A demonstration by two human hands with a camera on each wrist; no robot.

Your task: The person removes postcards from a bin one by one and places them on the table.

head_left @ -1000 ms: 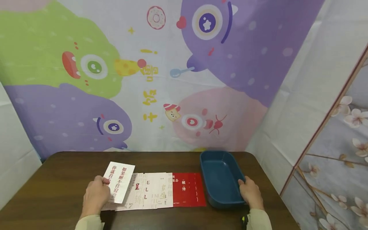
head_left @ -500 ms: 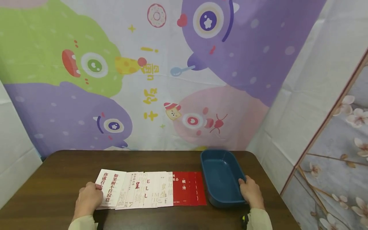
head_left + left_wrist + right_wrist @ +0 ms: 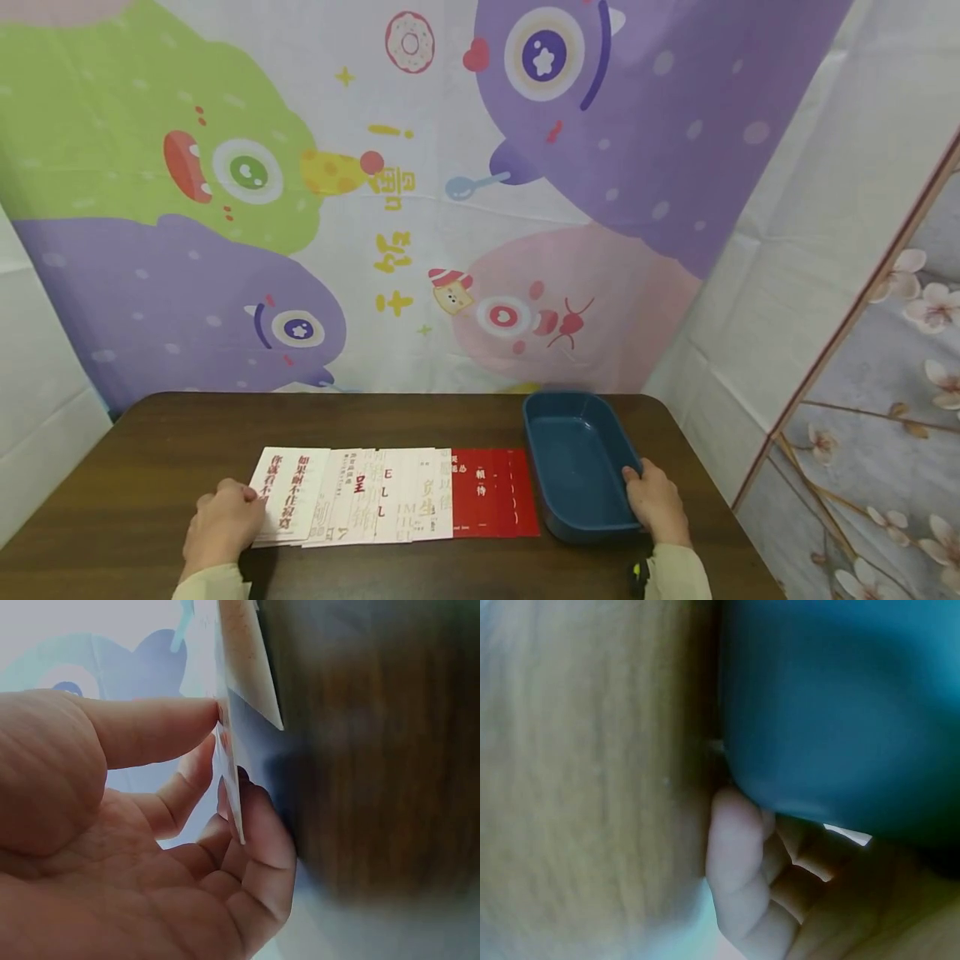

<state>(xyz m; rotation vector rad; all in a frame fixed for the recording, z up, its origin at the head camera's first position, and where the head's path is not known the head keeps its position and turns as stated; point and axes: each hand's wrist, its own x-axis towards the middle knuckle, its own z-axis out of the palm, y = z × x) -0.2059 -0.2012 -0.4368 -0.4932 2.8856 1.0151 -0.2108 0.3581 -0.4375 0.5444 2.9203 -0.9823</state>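
At the left end of an overlapping row of cards, my left hand (image 3: 222,523) pinches the left edge of a white card (image 3: 291,492) with red characters. In the left wrist view the thumb presses one face of that card (image 3: 228,761) and curled fingers sit behind it, close to the table. The row continues rightward through several white cards (image 3: 393,496) to red cards (image 3: 495,504). Right of them stands a deep blue rectangular basin (image 3: 577,467) with nothing inside. My right hand (image 3: 657,507) grips its right rim, fingers curled under the rim in the right wrist view.
Everything lies on a dark brown wooden table (image 3: 420,421) with rounded back corners. Behind it hangs a cartoon-printed cloth (image 3: 360,250). A floral panel (image 3: 885,417) stands at the right side.
My left hand has lowered the white card from above the row and moved it left onto the row's left end. The right hand and basin have stayed in place.
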